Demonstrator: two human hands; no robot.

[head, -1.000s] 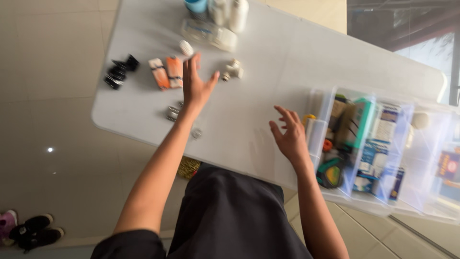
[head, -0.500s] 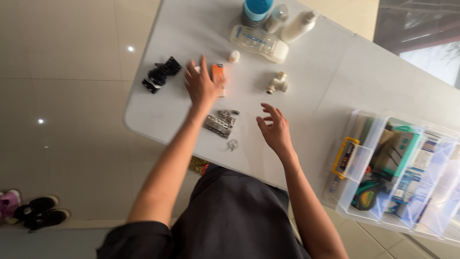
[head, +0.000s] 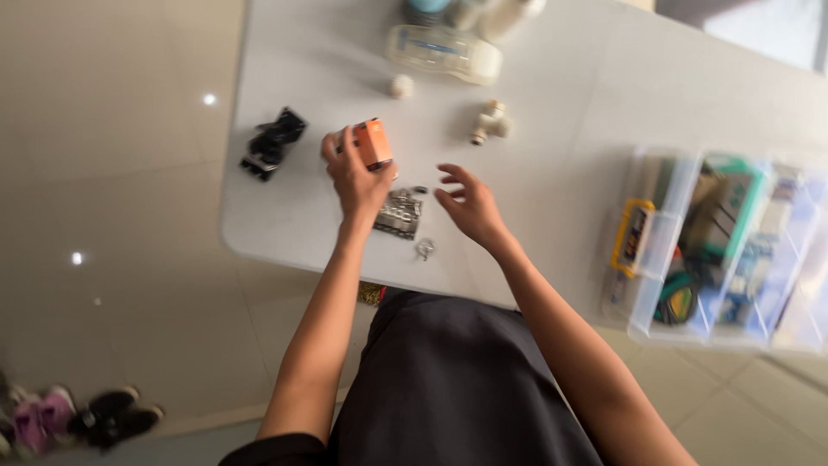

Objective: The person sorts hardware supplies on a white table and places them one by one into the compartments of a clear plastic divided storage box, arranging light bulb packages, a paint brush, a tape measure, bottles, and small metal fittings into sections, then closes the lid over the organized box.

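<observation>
The left hand (head: 355, 177) had closed its fingers around the small orange block (head: 373, 143), lifted just clear of the white table (head: 552, 112). The right hand (head: 470, 205) hovered just beside it, fingers loosely spread and holding nothing. Directly beneath the two hands lay a metal hinge (head: 398, 214), with a small ring screw (head: 424, 249) nearer the body. Pick-up looked done; the rest lay untouched. Half a second before, that left hand was flat on the table over the block; now it had risen, gripping it.
</observation>
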